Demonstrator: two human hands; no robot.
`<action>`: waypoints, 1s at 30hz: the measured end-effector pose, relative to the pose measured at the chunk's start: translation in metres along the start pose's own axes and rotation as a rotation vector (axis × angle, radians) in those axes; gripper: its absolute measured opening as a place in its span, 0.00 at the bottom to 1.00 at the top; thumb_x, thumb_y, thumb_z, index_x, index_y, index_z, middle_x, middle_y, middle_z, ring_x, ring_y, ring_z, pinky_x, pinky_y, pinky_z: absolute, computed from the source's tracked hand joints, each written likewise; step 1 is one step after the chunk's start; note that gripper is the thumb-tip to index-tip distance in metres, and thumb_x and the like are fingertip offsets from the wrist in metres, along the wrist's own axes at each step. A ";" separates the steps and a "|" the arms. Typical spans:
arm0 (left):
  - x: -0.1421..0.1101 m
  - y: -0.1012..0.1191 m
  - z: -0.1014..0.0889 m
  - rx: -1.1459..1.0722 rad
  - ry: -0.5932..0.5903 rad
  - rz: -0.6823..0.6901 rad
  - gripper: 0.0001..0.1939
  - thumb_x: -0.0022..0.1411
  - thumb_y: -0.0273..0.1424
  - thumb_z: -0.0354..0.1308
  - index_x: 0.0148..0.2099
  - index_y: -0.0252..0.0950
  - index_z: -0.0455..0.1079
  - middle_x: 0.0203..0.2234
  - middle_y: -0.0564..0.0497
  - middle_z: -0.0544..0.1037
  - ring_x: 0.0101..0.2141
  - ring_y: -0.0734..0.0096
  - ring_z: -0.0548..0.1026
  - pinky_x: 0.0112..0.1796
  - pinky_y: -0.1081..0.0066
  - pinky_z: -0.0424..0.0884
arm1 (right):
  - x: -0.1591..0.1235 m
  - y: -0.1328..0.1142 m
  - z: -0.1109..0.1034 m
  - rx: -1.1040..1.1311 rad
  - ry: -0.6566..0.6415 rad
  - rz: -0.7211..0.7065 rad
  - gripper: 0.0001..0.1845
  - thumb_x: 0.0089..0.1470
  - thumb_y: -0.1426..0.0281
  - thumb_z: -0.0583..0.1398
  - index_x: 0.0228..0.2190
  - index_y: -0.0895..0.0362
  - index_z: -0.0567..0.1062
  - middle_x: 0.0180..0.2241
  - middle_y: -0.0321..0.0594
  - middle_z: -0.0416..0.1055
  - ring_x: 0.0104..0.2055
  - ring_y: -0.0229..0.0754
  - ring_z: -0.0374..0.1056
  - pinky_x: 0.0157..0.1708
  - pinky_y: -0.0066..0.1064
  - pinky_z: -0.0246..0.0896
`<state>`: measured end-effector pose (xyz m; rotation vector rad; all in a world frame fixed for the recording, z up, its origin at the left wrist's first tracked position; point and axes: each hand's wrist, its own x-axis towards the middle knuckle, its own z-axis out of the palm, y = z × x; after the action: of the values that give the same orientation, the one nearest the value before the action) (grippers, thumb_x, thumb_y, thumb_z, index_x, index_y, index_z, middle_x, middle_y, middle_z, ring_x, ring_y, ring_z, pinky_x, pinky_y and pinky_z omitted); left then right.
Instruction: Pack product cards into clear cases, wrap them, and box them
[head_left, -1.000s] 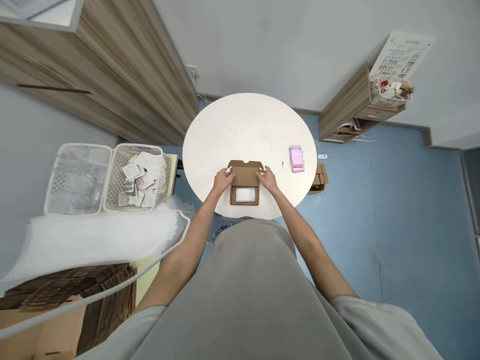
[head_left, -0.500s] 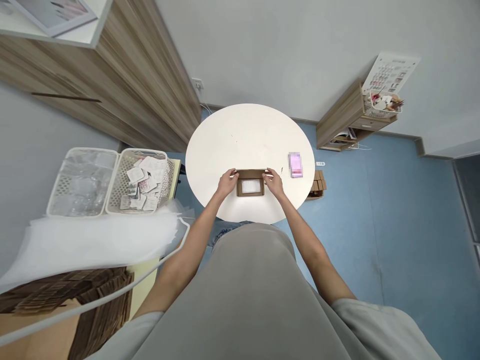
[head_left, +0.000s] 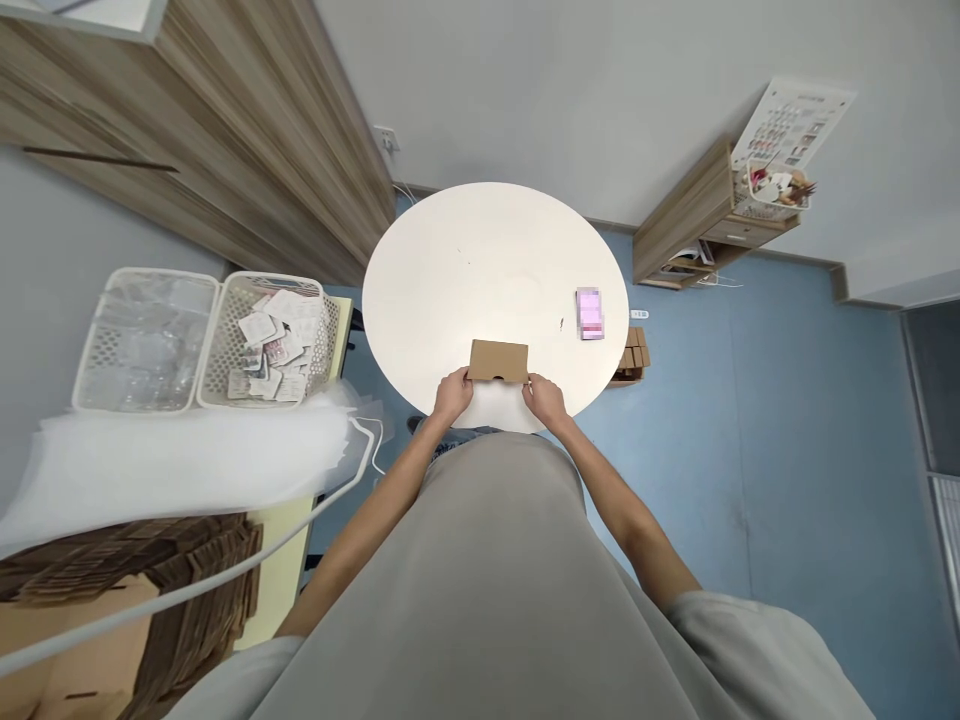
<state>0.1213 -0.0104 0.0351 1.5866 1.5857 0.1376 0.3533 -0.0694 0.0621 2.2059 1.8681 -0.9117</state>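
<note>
Box (head_left: 499, 361) plain brown; table (head_left: 487, 255) white; floor (head_left: 679, 420) blue; cabinet (head_left: 232, 120) streaked grey-brown; shirt (head_left: 502, 580) plain grey.

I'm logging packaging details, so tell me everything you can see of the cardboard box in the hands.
The cardboard box is small, oblong and plain brown. Its lid covers the top, hiding the inside; a dark notch shows midway along the near edge. It is over the near part of the white table; whether it rests flat is unclear. The left hand holds its near left corner, the right hand its near right.
</note>
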 end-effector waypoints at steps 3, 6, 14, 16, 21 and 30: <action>-0.005 -0.008 0.009 0.031 -0.025 -0.020 0.27 0.65 0.26 0.53 0.63 0.40 0.79 0.52 0.43 0.85 0.53 0.44 0.81 0.53 0.57 0.75 | -0.004 0.000 0.010 -0.045 -0.060 0.021 0.15 0.72 0.72 0.52 0.51 0.57 0.76 0.50 0.52 0.80 0.50 0.53 0.77 0.46 0.36 0.66; -0.007 -0.012 0.012 0.025 -0.038 -0.035 0.25 0.65 0.27 0.55 0.61 0.38 0.79 0.52 0.42 0.85 0.53 0.45 0.81 0.54 0.58 0.75 | -0.006 -0.001 0.015 -0.061 -0.096 0.042 0.13 0.72 0.72 0.52 0.50 0.57 0.76 0.48 0.52 0.80 0.50 0.53 0.77 0.46 0.36 0.66; -0.011 -0.009 0.008 -0.192 -0.049 -0.058 0.24 0.72 0.37 0.49 0.61 0.39 0.79 0.60 0.46 0.81 0.59 0.50 0.78 0.60 0.59 0.72 | -0.006 0.005 0.017 0.021 -0.082 0.051 0.14 0.72 0.69 0.53 0.54 0.57 0.74 0.54 0.52 0.79 0.54 0.54 0.76 0.49 0.38 0.68; -0.011 -0.011 0.009 -0.215 -0.032 -0.060 0.25 0.72 0.34 0.46 0.64 0.39 0.77 0.62 0.46 0.80 0.62 0.52 0.76 0.61 0.60 0.70 | -0.006 0.008 0.016 0.052 -0.069 0.043 0.16 0.73 0.66 0.54 0.57 0.57 0.72 0.54 0.51 0.79 0.54 0.55 0.76 0.49 0.39 0.68; -0.007 -0.020 0.014 -0.179 0.015 -0.076 0.24 0.75 0.37 0.48 0.63 0.36 0.76 0.58 0.42 0.82 0.58 0.55 0.78 0.60 0.61 0.70 | -0.008 0.011 0.012 0.084 -0.040 0.021 0.22 0.74 0.62 0.55 0.63 0.56 0.67 0.57 0.51 0.78 0.54 0.56 0.76 0.48 0.39 0.69; 0.000 -0.032 0.029 -0.032 -0.069 -0.144 0.22 0.74 0.39 0.46 0.43 0.39 0.82 0.41 0.42 0.86 0.45 0.53 0.82 0.49 0.62 0.74 | -0.003 0.010 0.030 -0.036 -0.168 0.027 0.14 0.73 0.66 0.56 0.55 0.57 0.73 0.50 0.55 0.81 0.52 0.58 0.78 0.49 0.40 0.69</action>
<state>0.1147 -0.0307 -0.0028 1.4323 1.6296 0.0292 0.3516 -0.0878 0.0365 2.0593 1.7608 -1.0157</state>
